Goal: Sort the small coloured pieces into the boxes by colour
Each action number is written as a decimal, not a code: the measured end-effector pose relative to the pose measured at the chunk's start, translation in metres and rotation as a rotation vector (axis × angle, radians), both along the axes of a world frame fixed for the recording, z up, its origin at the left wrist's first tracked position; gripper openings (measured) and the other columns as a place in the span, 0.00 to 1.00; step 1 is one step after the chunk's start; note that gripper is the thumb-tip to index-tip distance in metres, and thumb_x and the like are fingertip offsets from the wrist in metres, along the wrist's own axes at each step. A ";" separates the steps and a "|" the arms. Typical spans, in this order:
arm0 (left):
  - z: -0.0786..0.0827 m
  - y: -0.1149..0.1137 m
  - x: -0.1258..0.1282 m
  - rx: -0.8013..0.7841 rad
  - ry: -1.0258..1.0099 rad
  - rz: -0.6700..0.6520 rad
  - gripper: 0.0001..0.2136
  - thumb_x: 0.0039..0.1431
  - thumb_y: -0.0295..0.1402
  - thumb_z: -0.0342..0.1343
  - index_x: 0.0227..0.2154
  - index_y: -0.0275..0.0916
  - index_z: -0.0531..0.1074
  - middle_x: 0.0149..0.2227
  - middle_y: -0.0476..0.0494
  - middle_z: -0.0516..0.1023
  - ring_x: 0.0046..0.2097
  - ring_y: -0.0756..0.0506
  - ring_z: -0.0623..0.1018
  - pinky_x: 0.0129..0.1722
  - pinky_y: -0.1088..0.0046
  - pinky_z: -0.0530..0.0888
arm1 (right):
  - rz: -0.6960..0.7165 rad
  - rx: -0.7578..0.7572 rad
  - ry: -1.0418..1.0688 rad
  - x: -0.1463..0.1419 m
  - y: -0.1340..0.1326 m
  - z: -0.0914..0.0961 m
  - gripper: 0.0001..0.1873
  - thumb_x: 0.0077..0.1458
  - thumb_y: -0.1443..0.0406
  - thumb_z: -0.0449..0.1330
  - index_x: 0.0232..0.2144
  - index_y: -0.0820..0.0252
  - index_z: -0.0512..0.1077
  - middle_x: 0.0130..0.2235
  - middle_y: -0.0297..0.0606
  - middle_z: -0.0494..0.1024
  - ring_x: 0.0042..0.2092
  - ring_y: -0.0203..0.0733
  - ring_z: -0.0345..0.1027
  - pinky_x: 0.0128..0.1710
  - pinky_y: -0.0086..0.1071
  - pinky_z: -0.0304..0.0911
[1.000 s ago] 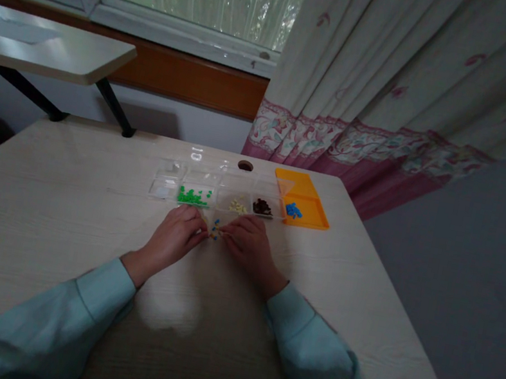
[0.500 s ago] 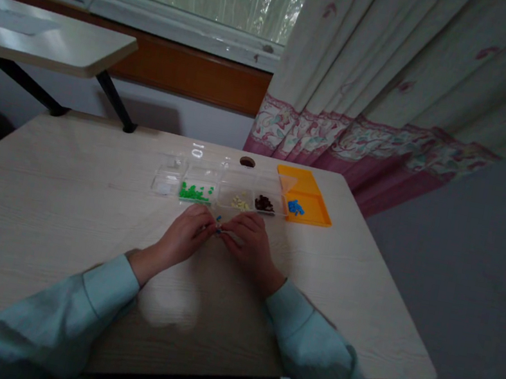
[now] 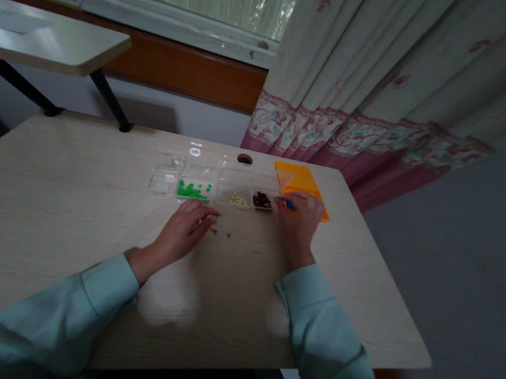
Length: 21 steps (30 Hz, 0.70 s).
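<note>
My left hand point(image 3: 182, 229) is closed above the table. Its thumb and fingertips pinch a small light-coloured piece with yellow and blue bits point(image 3: 213, 229), mostly hidden by the fingers. A tiny blue piece point(image 3: 228, 235) lies on the wood just right of it. My right hand point(image 3: 302, 221) reaches over the orange tray point(image 3: 301, 177), fingers apart around small blue pieces point(image 3: 288, 203); whether one is gripped is unclear. Beside it stands a clear divided box point(image 3: 216, 191) with green pieces point(image 3: 192, 190), pale yellow pieces point(image 3: 238, 200) and dark brown pieces point(image 3: 261, 201) in separate compartments.
The light wooden table point(image 3: 78, 237) has a round cable hole point(image 3: 244, 159) near its back edge. A raised shelf point(image 3: 48, 42) on black legs stands at the back left. A curtain point(image 3: 352, 70) hangs behind the table, with a wall to the right.
My right hand has left the small piece beside my left hand and moved right, to the orange tray. My left hand stays put. A tiny blue piece now shows on the table.
</note>
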<state>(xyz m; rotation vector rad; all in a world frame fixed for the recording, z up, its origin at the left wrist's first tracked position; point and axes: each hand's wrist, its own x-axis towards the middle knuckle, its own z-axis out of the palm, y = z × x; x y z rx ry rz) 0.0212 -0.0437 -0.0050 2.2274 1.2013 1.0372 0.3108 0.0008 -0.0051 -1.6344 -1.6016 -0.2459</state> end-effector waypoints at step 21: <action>-0.004 0.013 -0.010 0.100 0.251 0.028 0.10 0.63 0.32 0.53 0.44 0.42 0.76 0.39 0.42 0.72 0.44 0.42 0.71 0.45 0.60 0.70 | 0.045 0.010 0.011 -0.004 0.004 0.002 0.17 0.63 0.57 0.52 0.35 0.56 0.79 0.39 0.42 0.77 0.45 0.48 0.65 0.51 0.46 0.57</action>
